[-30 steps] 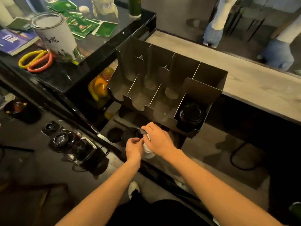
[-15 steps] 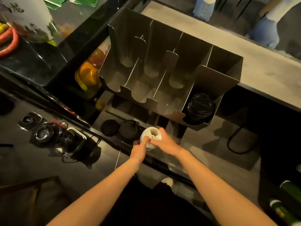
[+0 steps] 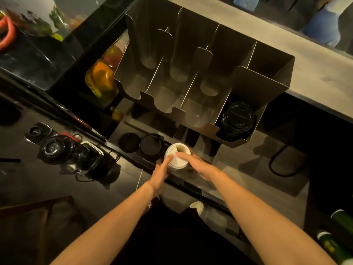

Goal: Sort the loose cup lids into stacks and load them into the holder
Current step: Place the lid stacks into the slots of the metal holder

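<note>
A stack of white cup lids (image 3: 177, 150) stands on the dark counter edge just below the metal holder (image 3: 263, 81). My right hand (image 3: 198, 165) grips the stack from the right, one finger lying across its top. My left hand (image 3: 159, 174) presses straight fingers against the stack's left side. The holder has several slots; the rightmost one holds a stack of black lids (image 3: 237, 119), and the others show bare metal. Two loose black lids (image 3: 129, 142) (image 3: 151, 145) lie side by side left of the white stack.
Blender parts and a black appliance with cords (image 3: 66, 152) sit on the lower left counter. Orange fruit in a bag (image 3: 103, 79) lies left of the holder. A grey countertop (image 3: 305, 69) runs behind it. Green bottles (image 3: 332, 245) stand at the lower right.
The white lid stack came into full view between my hands. My left fingers went from pinching to lying straight along its side. The view tilted down and closer to the holder.
</note>
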